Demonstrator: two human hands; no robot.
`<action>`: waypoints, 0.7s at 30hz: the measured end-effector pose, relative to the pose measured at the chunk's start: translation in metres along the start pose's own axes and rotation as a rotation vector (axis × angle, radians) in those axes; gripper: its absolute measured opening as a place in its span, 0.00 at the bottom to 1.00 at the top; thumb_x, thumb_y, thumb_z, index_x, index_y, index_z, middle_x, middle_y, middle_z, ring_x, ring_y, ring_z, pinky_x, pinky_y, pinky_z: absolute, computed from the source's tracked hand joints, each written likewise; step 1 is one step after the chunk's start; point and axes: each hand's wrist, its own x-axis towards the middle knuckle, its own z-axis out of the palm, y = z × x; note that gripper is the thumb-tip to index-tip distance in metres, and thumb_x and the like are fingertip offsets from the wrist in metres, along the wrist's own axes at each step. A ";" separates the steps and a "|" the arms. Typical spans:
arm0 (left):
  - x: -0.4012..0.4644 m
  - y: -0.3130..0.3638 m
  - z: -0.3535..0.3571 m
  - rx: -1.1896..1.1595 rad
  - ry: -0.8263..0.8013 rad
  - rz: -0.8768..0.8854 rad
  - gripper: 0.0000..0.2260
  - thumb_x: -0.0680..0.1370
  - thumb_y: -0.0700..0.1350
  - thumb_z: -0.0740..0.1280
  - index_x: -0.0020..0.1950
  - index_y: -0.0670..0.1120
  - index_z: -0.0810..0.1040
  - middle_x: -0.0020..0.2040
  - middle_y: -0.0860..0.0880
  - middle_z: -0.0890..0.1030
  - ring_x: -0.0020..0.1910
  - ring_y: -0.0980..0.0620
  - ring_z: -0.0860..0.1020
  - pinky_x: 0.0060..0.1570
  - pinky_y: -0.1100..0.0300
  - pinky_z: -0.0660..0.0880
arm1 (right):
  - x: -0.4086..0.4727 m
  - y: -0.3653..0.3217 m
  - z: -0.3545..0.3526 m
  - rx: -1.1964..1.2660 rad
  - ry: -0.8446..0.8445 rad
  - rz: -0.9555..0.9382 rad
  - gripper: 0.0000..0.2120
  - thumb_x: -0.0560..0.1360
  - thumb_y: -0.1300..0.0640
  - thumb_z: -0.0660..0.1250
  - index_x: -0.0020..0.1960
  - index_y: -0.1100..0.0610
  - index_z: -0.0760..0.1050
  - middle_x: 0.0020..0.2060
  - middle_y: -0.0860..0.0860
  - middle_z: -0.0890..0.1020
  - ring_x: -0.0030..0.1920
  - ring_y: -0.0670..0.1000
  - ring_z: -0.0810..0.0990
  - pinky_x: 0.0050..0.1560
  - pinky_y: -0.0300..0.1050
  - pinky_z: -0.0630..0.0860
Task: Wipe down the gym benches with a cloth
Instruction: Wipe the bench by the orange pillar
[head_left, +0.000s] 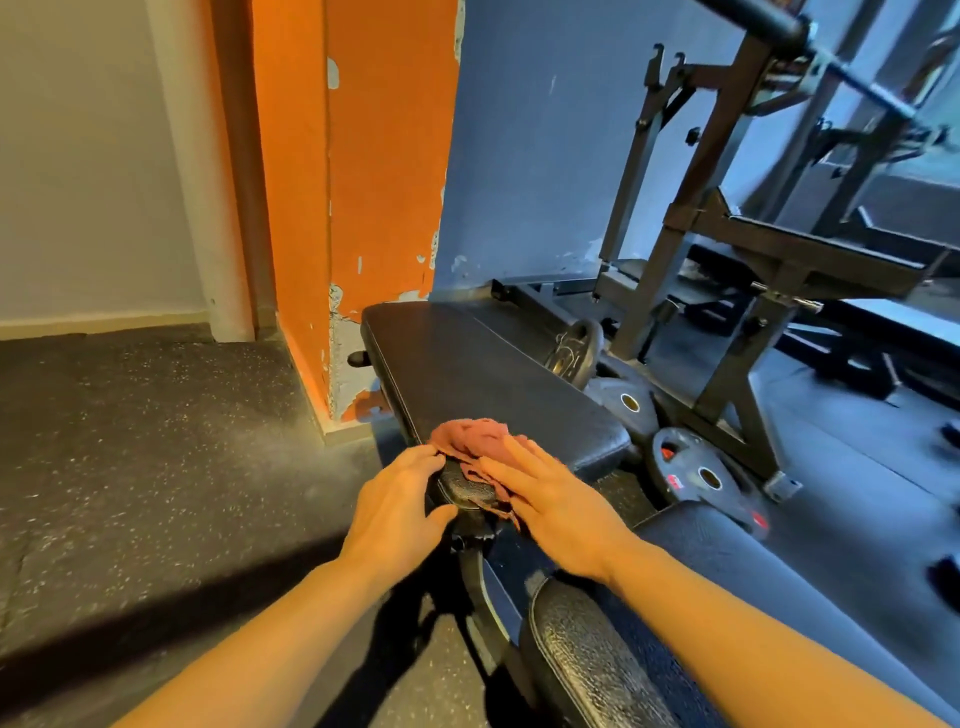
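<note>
The right hand (556, 499) presses flat, fingers straight, on the red cloth (475, 436) at the near edge of the bench pad (467, 364). The left hand (397, 499) curls round that pad's near-left corner. Judged progress: early; the pad's far stretch and the nearer pad (587, 654) remain.

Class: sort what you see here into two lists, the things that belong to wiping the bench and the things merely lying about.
Belongs to the job:
red cloth
black bench pad
right hand, flat on the cloth
left hand, gripping the pad's end

Just lying about:
weight plates
barbell rack
</note>
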 end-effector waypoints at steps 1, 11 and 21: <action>-0.001 0.001 0.001 -0.008 -0.005 -0.012 0.27 0.76 0.50 0.70 0.73 0.48 0.67 0.75 0.52 0.65 0.73 0.54 0.64 0.69 0.61 0.61 | -0.003 0.013 -0.002 0.010 0.029 0.033 0.26 0.82 0.61 0.55 0.77 0.47 0.58 0.78 0.50 0.52 0.78 0.54 0.49 0.77 0.54 0.50; -0.018 0.011 0.011 -0.359 0.093 -0.148 0.24 0.74 0.37 0.72 0.69 0.43 0.72 0.67 0.46 0.74 0.66 0.48 0.73 0.67 0.56 0.68 | -0.016 -0.057 -0.004 0.107 0.116 0.203 0.32 0.75 0.67 0.62 0.75 0.47 0.62 0.76 0.51 0.57 0.77 0.56 0.48 0.71 0.55 0.64; -0.072 0.058 0.000 -0.865 -0.061 -0.008 0.23 0.77 0.49 0.66 0.72 0.56 0.68 0.70 0.59 0.71 0.68 0.61 0.70 0.63 0.62 0.69 | -0.100 -0.078 -0.037 0.963 0.070 0.111 0.31 0.70 0.76 0.63 0.68 0.54 0.69 0.61 0.49 0.79 0.62 0.43 0.77 0.60 0.39 0.74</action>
